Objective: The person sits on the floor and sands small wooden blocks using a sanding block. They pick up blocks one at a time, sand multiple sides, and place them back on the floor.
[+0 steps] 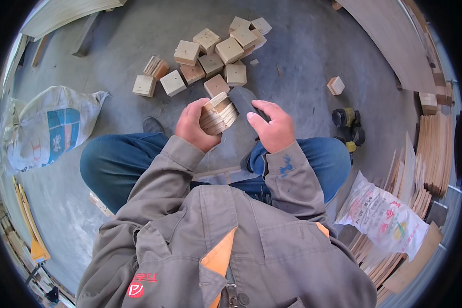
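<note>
My left hand [194, 126] is closed around a wooden block [218, 114], whose striped side shows stacked plywood layers. It holds the block tilted in front of my knees. My right hand [273, 126] grips a dark, flat piece [243, 98] with a rounded edge, between thumb and fingers. That piece meets or overlaps the block's right side; I cannot tell its exact kind. Just beyond my hands, a loose heap of similar wooden blocks [229, 51] lies on the grey floor.
A white sack [28, 128] lies at left, another sack [382, 213] at lower right on stacked thin wood strips [434, 154]. A yellow-black power tool [348, 123] and a single block [335, 85] sit right of my knee. Large boards [390, 38] lean at upper right.
</note>
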Motion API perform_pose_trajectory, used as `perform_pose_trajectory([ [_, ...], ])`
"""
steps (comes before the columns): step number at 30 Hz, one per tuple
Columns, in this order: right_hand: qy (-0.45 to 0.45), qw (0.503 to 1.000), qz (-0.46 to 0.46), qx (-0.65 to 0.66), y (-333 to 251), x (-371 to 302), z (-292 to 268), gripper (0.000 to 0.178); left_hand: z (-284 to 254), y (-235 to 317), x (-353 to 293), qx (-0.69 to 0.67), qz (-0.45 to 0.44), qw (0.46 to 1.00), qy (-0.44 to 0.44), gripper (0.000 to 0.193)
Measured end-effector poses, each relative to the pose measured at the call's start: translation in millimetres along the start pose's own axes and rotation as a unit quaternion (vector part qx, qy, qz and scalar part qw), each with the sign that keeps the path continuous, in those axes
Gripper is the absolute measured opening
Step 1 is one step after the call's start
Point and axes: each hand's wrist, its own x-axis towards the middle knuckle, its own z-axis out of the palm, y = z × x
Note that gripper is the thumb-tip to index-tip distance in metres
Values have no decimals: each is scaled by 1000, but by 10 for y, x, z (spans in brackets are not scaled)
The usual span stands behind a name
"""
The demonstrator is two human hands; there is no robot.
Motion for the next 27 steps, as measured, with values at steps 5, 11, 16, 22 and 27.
perform_pose_trajectory([
  [5, -5, 999, 32, -39, -7, 7, 135, 42, 76, -49, -18, 55, 101, 993, 31, 80],
  [11, 12, 993, 97, -69, 137, 171, 224, 43, 97, 101, -77, 43, 160, 986, -2, 82],
  [16, 61, 990, 113, -53, 183, 203, 131, 43, 118, 134, -79, 8, 130, 991, -8, 80],
  [22, 28, 997, 40, -60, -14, 10, 189, 43, 127, 4, -56, 43, 121, 991, 20, 79],
  [27, -6, 994, 98, -58, 114, 114, 272, 44, 95, 30, -120, 45, 157, 987, 10, 82],
])
